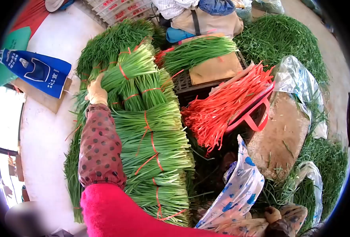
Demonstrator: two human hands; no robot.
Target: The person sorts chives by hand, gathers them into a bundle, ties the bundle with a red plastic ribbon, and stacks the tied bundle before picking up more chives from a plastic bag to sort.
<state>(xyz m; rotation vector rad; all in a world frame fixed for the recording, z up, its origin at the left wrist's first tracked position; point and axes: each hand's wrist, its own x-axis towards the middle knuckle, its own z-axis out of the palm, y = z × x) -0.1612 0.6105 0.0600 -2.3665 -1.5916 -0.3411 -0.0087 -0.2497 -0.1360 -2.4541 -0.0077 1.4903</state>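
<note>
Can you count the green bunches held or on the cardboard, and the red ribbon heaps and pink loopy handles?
Green bunches, one in the left hand, one on the cardboard: 2
Red ribbon heap: 1
Pink handle: 1
Total: 4

- We look out from the head.
- We face ahead and down at the greens (155,148).
- The sleeve (101,146) is near us, the white crates (117,10) farther.

Looks like a produce packing spot to me, what with the big stack of tied green bundles (155,142), a heap of red ties (226,106) just to the right of it, loose greens (281,43) piled further right, and pale stacked crates (115,10) up behind the stack.
</note>
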